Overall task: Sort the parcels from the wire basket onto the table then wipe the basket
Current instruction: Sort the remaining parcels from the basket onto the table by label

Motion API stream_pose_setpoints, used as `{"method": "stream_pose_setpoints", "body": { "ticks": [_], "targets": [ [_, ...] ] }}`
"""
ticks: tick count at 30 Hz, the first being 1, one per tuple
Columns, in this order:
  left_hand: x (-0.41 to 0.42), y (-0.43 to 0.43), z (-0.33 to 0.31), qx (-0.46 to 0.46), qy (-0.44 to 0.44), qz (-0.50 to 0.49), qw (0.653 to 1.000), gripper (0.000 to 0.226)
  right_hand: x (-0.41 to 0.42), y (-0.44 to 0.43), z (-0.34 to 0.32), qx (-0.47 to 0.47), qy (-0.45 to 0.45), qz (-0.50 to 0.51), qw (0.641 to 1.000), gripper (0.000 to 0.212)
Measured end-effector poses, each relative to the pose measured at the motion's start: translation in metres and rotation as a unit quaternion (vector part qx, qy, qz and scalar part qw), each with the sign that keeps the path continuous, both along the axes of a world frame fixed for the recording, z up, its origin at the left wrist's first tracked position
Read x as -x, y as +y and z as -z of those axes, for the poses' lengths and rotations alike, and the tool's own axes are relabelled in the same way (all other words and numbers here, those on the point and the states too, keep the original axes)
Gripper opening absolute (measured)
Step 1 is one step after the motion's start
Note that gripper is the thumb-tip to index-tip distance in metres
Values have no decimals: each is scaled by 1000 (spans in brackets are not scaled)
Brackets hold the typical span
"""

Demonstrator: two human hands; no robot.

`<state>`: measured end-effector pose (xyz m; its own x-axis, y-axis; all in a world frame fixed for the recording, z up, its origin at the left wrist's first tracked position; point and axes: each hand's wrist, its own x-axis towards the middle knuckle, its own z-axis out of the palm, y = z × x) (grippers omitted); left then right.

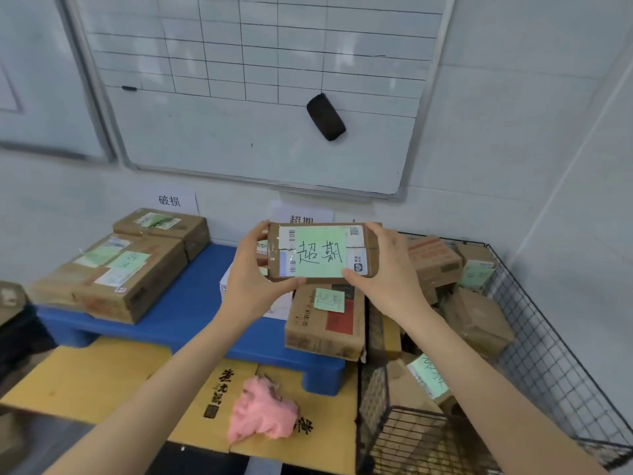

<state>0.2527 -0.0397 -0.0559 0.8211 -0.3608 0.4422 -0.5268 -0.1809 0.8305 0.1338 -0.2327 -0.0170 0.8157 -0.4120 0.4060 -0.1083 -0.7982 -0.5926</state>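
Note:
A brown cardboard parcel [320,252] with a green handwritten note on its label is held up in the air between both hands. My left hand [255,274] grips its left end and my right hand [385,269] grips its right end. It hangs above the right end of the blue table [178,303]. The black wire basket [534,341] stands at the right with several brown parcels [476,317] inside. A pink cloth [262,407] lies crumpled on flattened yellow cardboard [89,378] in front of the table.
Two parcels [113,275] are stacked at the table's left end under a paper wall label [169,200]. Another parcel [325,320] leans at the table's right end beside the basket. A whiteboard [260,80] with a black eraser [325,116] hangs above.

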Motion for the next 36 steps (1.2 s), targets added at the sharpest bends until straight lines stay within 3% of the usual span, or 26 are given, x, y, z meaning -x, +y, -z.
{"method": "stream_pose_setpoints", "body": {
  "ticks": [12,19,27,36],
  "targets": [
    [-120,102,49,-101,22,60,993,93,-98,89,60,-19,58,24,998,80],
    [-156,142,93,-157,37,96,982,95,-124,119,110,-79,110,18,991,73],
    [-174,152,141,-203,81,86,972,91,-139,117,145,-106,207,-38,972,66],
    [-189,141,178,-271,94,55,956,86,-148,98,161,-79,222,-56,970,62]
  ]
}}
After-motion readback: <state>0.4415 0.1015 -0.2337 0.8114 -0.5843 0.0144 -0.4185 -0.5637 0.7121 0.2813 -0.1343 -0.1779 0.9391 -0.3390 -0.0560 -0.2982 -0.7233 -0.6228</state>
